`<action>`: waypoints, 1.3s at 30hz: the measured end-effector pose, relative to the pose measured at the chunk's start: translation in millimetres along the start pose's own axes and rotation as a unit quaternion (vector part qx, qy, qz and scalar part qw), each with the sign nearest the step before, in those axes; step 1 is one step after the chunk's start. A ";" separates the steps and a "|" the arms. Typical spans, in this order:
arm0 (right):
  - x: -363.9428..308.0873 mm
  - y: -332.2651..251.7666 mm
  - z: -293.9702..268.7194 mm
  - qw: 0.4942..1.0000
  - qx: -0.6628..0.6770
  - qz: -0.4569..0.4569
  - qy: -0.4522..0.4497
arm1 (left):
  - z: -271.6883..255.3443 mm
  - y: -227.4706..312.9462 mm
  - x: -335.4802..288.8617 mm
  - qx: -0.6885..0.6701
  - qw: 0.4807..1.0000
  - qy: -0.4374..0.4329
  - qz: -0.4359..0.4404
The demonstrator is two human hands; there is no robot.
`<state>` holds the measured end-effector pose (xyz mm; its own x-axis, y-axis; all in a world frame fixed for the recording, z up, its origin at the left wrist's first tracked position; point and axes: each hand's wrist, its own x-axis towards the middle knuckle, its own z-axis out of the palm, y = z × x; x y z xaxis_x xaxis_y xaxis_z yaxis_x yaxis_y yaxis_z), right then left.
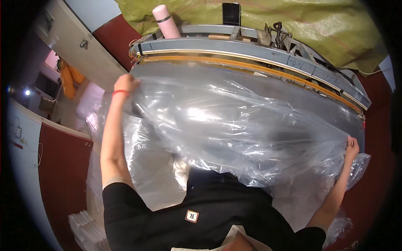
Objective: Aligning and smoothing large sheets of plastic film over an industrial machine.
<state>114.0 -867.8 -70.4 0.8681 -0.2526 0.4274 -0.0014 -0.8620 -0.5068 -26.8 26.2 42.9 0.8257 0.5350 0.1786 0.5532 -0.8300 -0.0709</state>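
We see first the grey worktop [293,94], a long flat bed that bends across the upper half of the view, with a grey metal bar [234,49] and an orange strip [251,66] running along its far edge. Behind that far edge hangs a yellow-green tarpaulin [318,21].

Spread over most of the worktop lies a large sheet of clear plastic film [234,129], crumpled and shiny, reaching from the left end of the bed to the right end and spilling over the near edge toward our body. More of the same film hangs down below the near edge on the left, beside a white stack [86,228] near the floor.

Our left hand [125,83] is raised at the far left corner of the worktop, fingers closed around the film's edge there; a red band [120,92] circles that wrist. Our right hand [351,146] is at the right end of the near edge, fingers bunched and pinching the film's other side. The two hands are well apart, with the sheet stretched between them.

On the far edge, toward the left, stands a pink cylindrical bottle [165,21], tilted in the view. Just to its right a small dark rectangular object [231,13] stands upright against the tarpaulin.
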 end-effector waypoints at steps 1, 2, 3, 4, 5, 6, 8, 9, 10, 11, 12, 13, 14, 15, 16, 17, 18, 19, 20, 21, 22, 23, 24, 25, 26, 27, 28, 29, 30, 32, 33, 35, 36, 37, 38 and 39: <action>-0.9 0.0 -2.6 1.000 -0.001 0.002 0.004 | 5.9 19.6 4.5 -0.007 1.000 0.021 0.015; -2.0 -1.4 -4.2 1.000 -0.003 -0.012 0.011 | 10.0 41.7 6.3 -0.013 0.999 0.043 0.029; -4.0 -2.2 -5.3 1.000 -0.006 -0.025 0.017 | 15.2 58.3 8.9 -0.070 0.992 0.033 0.098; -5.5 -3.2 -6.9 1.000 -0.006 -0.023 0.019 | 17.9 73.9 9.4 -0.126 0.978 0.021 0.166; -6.7 -4.6 -8.0 0.999 -0.017 -0.017 0.023 | 20.5 86.7 7.3 -0.195 0.957 -0.020 0.213; -7.7 -5.2 -10.2 0.999 -0.027 -0.011 0.027 | 20.5 97.2 4.8 -0.263 0.928 -0.061 0.258; -6.6 -12.5 -7.0 1.000 -0.016 -0.010 0.024 | 39.1 95.3 8.0 -0.269 0.923 -0.040 0.274; -8.3 -13.5 -7.0 1.000 -0.013 -0.003 0.022 | 37.9 101.2 6.0 -0.288 0.916 -0.043 0.276; -8.7 -12.1 -6.0 1.000 -0.012 -0.002 0.021 | 41.2 103.8 7.4 -0.287 0.916 -0.044 0.276; -8.2 -9.2 -4.9 1.000 -0.003 -0.008 0.022 | 47.2 105.6 9.9 -0.285 0.917 -0.049 0.276; -7.1 -6.2 -5.3 1.000 0.006 -0.014 0.025 | 53.3 106.9 13.8 -0.284 0.916 -0.052 0.277; -5.6 -1.2 -4.7 1.000 0.006 -0.013 0.025 | 58.6 107.5 18.0 -0.283 0.922 -0.087 0.251; -3.9 5.0 -3.4 0.999 0.020 -0.016 0.022 | 62.1 104.9 22.2 -0.282 0.922 -0.086 0.252; -4.1 3.6 -2.7 0.999 0.033 -0.018 0.017 | 61.8 103.8 24.4 -0.288 0.913 -0.099 0.271; -4.7 1.7 -2.0 0.999 0.033 -0.017 0.017 | 62.0 103.7 26.2 -0.293 0.904 -0.112 0.290; -5.1 -1.2 -1.2 0.999 0.030 -0.014 0.018 | 62.5 104.6 28.0 -0.292 0.904 -0.112 0.291; -6.2 -4.5 -2.7 0.999 0.025 -0.011 0.021 | 60.9 108.0 28.9 -0.353 0.893 -0.116 0.252; -6.2 -1.7 -3.2 0.999 0.024 -0.009 0.022 | 59.9 112.3 29.8 -0.412 0.878 -0.119 0.213; -5.5 3.3 -3.0 0.999 0.032 -0.018 0.026 | 61.3 117.3 32.3 -0.412 0.877 -0.120 0.215; -4.8 5.7 -1.9 0.998 0.043 -0.027 0.029 | 64.2 120.3 36.4 -0.432 0.871 -0.102 0.208; -4.2 7.5 -1.9 0.998 0.044 -0.026 0.030 | 67.7 124.2 40.2 -0.452 0.865 -0.084 0.202; -3.5 8.8 -2.3 0.999 0.034 -0.015 0.027 | 72.5 130.1 42.6 -0.469 0.851 -0.064 0.227; -3.2 10.8 -4.7 0.999 0.022 -0.003 0.025 | 76.0 137.7 44.4 -0.470 0.850 -0.064 0.230; -3.6 16.0 -7.0 0.999 0.021 -0.002 0.028 | 79.0 145.0 46.2 -0.471 0.850 -0.050 0.231; -5.2 23.6 -9.4 0.997 0.069 0.009 0.039 | 81.2 150.6 47.8 -0.472 0.850 -0.037 0.232; -7.1 26.3 -11.1 0.992 0.119 0.018 0.049 | 84.7 156.0 48.7 -0.455 0.856 0.019 0.246; -10.2 29.2 -16.0 0.991 0.119 0.018 0.051 | 89.2 158.5 45.5 -0.437 0.864 0.047 0.247; -14.7 31.9 -23.0 0.989 0.135 0.035 0.048 | 93.9 160.1 41.3 -0.402 0.878 0.093 0.244; -22.0 37.5 -28.3 0.986 0.150 0.054 0.043 | 88.3 166.8 30.8 -0.365 0.889 0.136 0.241; -35.6 61.7 -43.9 0.978 0.190 0.063 0.059 | 85.1 181.4 17.8 -0.341 0.899 0.156 0.227; -42.3 66.6 -53.0 0.979 0.182 0.074 0.056 | 81.4 186.1 11.4 -0.334 0.909 0.156 0.197; -49.6 77.7 -62.9 0.982 0.159 0.090 0.057 | 76.3 193.4 3.0 -0.313 0.924 0.151 0.161; -49.5 77.1 -62.4 0.982 0.157 0.090 0.057 | 75.6 193.6 1.0 -0.315 0.923 0.150 0.161; -47.3 76.0 -60.7 0.981 0.164 0.077 0.068 | 75.4 193.4 -0.7 -0.289 0.925 0.165 0.180; -43.5 74.7 -60.0 0.980 0.170 0.064 0.079 | 75.6 192.9 -2.0 -0.263 0.926 0.180 0.199; -38.1 69.1 -58.5 0.980 0.169 0.064 0.079 | 75.4 192.2 -1.0 -0.264 0.926 0.180 0.200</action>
<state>51.8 -943.5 -77.9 0.7835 -0.4375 0.4413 0.0827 -0.6304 -0.7718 87.0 -122.1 -44.9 0.8103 0.1601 0.5637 0.0012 -0.9624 0.2716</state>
